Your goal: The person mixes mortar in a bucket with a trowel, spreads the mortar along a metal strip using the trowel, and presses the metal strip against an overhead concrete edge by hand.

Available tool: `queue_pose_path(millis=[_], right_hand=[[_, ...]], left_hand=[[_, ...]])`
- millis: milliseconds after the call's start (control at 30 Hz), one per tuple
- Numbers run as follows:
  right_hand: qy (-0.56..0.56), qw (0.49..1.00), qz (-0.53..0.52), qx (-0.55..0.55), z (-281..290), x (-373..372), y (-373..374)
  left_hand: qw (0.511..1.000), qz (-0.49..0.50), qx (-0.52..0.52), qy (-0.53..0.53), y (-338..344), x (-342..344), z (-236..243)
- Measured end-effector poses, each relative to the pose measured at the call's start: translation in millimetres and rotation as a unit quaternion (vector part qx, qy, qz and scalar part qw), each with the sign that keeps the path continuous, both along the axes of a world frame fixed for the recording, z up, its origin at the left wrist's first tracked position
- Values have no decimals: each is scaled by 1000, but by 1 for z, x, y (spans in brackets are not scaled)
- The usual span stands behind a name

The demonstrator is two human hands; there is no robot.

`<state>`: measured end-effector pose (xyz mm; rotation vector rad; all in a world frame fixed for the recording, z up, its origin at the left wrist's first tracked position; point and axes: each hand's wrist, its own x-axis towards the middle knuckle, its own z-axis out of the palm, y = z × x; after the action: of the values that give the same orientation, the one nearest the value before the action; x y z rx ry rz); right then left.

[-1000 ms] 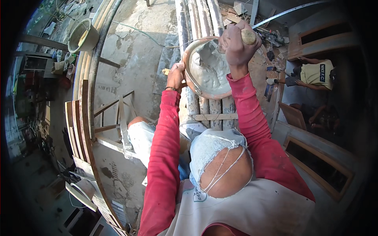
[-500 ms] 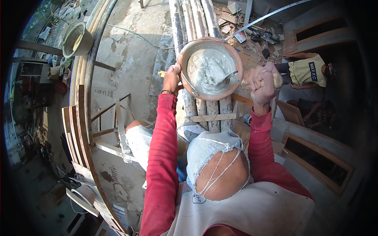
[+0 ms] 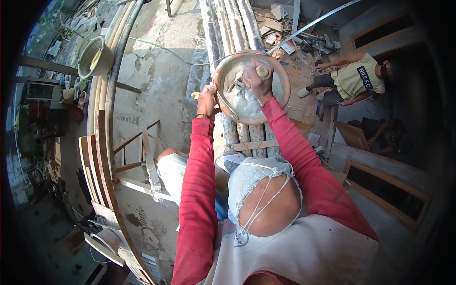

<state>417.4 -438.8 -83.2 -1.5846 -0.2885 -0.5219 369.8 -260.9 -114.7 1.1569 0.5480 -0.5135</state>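
A round bucket [image 3: 285, 90] with a clay-coloured rim holds wet grey mortar [image 3: 249, 105] and stands on a row of poles. My left hand [image 3: 206, 100] is closed at the bucket's left side, gripping its edge. Beside that hand juts the yellow end [image 3: 195, 95] of something I cannot make out. Over the bucket, my right hand [image 3: 259, 81] wraps round the handle of a trowel [image 3: 262, 71]; the rounded handle end points up. Its metal part reaches into the mortar, and most of the blade is hidden.
Mortar-smeared poles [image 3: 240, 28] run away from me, with a crosspiece [image 3: 254, 145] over them. My bent knee [image 3: 270, 204] is close below. A second bucket [image 3: 96, 61] hangs near the left rail. Rubble [image 3: 280, 23] lies far right. A person [image 3: 356, 78] stands at right; another sits in shade.
My right hand has moved left, from beyond the bucket's right rim to over the mortar, with the trowel. The left hand stays at the rim. The standing person has shifted left.
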Motion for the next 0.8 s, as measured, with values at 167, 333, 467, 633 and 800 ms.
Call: queue_pose_path(millis=[167,333,467,633,800], right_hand=[[121,961,146,201,104,-41,-39],[119,963,63,232,79,-51,-49],[76,993,-83,43,-3,15,-5],[-67,987,53,139,118,11,26],[55,993,-88,55,-15,15,-27]], left_hand=[[1000,7,13,-4,14,-4,7],[999,23,39,-10,17,-3,6],[999,8,33,-17,4,3,-15],[999,26,26,-4,19,-6,11],[1000,15,10,-14,-3,3,-10]])
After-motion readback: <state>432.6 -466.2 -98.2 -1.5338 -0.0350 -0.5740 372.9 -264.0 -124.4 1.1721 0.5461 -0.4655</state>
